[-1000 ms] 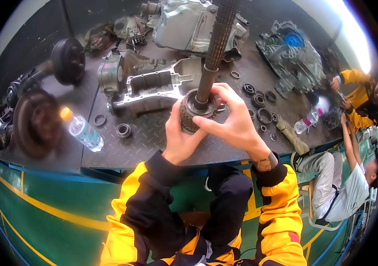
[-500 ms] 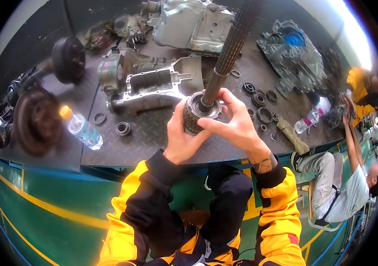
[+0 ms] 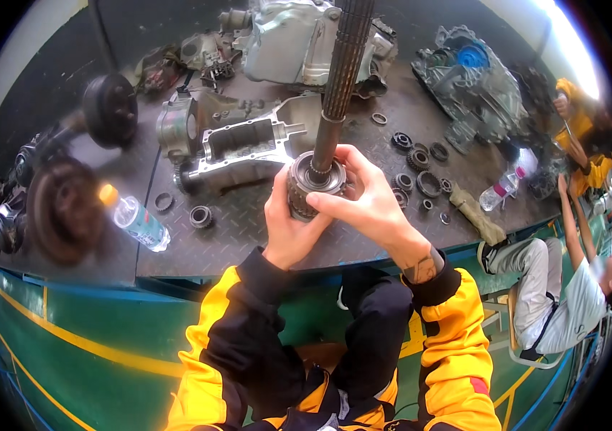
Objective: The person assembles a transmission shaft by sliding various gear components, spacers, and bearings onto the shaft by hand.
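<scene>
Between my hands is a steel gear hub (image 3: 297,188) with a toothed rim, sitting around the lower end of a long splined shaft (image 3: 338,86). The shaft stands nearly upright, leaning slightly right at its top. My left hand (image 3: 288,223) wraps the hub's left and near side. From the right, my right hand (image 3: 367,197) grips it, the thumb lying across the front of the rim and the fingers curled behind. The hub's underside is hidden by my palms. Just behind stands an open metal gearbox housing (image 3: 245,147).
Loose gears and rings (image 3: 417,159) lie to the right. A yellow-capped bottle (image 3: 139,221), a small gear (image 3: 201,217) and a ring (image 3: 164,201) are leftward. Large castings (image 3: 284,47) stand at the back. Two people sit at the far right, beside another bottle (image 3: 496,192).
The shaft's top has swung left and stands more upright. My hands and the hub have shifted slightly left in the picture, with the grip unchanged.
</scene>
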Demonstrator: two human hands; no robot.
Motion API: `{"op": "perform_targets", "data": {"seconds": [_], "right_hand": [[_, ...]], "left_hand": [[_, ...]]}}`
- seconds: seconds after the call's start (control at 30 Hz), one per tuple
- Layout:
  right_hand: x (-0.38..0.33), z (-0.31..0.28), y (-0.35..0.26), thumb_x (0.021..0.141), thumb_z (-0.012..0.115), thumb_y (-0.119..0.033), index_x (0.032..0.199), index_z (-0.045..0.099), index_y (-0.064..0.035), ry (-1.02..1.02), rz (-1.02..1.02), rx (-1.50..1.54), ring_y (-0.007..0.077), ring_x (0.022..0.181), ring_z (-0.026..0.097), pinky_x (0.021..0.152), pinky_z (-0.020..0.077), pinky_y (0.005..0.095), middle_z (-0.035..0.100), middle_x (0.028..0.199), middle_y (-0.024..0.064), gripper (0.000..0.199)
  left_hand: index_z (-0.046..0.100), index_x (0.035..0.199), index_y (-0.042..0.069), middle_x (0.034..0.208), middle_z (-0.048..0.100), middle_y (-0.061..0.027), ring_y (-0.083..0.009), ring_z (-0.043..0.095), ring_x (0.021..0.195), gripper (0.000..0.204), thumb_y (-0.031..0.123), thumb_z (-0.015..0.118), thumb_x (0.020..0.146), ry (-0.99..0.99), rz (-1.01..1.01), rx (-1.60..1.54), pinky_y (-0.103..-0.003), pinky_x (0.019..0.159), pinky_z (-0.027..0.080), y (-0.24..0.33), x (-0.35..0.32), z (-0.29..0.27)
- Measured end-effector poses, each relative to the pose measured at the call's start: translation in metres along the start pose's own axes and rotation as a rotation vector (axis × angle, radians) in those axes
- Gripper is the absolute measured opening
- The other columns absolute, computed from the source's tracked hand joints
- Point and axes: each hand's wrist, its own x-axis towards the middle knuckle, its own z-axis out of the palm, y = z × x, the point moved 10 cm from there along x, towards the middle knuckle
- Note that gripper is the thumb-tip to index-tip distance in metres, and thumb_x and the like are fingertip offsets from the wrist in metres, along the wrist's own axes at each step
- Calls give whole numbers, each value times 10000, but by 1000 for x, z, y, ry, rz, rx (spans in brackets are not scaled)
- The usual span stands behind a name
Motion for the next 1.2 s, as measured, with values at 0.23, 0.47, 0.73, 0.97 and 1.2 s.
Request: {"op": "perform_targets", "data": {"seconds": [0.23,0.47,0.73,0.97,1.2], "right_hand": [[0,0,-8,795,749,-199,1289,476,-23,65,-158,-98,137,1015,596,888,475,289,625,1097,86,592],[-49,-65,59,892,543,-52,1013,597,-2,534,-434,-243,93,753,496,681,412,233,522,838,34,141],[-41,-49,108,849,606,-109,906,626,-13,343,-189,-521,323,794,613,719,495,388,623,812,160,113],[-50,-44,105,826,621,-128,874,620,-36,189,-279,-576,302,836,591,745,492,380,636,820,130,104],[-46,-27,103,820,648,-140,883,620,-35,97,-300,-581,296,858,593,772,493,388,646,835,109,126]], "left_hand": [[456,1281,7,1141,618,-95,-161,591,1037,600,93,748,764,12,2,-6,-318,916,465,-7,2,-2],[480,1241,1,1034,662,-113,-169,638,953,641,136,817,713,54,-13,-14,-313,851,493,-15,3,-1],[458,1289,-7,1089,632,-106,-169,604,990,696,143,818,712,119,-15,51,-315,878,474,-10,-3,-9],[436,1296,-3,1146,583,-75,-153,569,1040,657,93,786,749,173,-36,-10,-300,918,445,-21,-11,-12],[450,1270,17,1102,589,-57,-141,563,1000,612,78,778,757,149,-48,0,-285,881,450,-20,-6,-14]]}}
